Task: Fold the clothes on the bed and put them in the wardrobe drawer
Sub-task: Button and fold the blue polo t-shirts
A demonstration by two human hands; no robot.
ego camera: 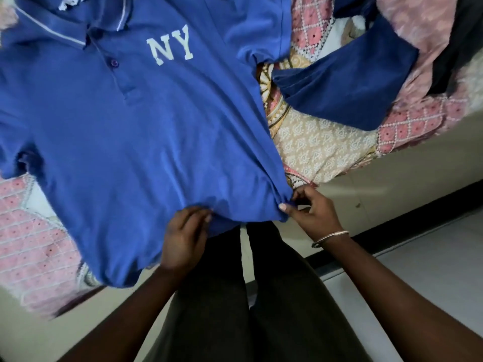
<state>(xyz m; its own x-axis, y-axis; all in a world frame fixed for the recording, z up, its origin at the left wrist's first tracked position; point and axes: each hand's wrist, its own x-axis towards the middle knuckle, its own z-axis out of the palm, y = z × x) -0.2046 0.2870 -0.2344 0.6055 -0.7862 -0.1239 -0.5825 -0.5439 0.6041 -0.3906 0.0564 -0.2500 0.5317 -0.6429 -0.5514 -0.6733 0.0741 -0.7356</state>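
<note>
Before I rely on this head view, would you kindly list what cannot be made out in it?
- Blue NY polo shirt: its collar and left sleeve run off the top and left edges.
- Left hand: fingertips tucked under the hem, hidden by fabric.
- Dark garment: cut by the right edge, type unclear.
- Wardrobe drawer: out of view.
- Navy garment: crumpled, type unclear.
- Bedspread: lower left corner blurred.

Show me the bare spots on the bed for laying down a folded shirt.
One open patch: beige patterned cover between the blue polo shirt and navy garment. Pink quilt shows left of the polo's hem. Upper right is crowded with piled clothes.
</note>
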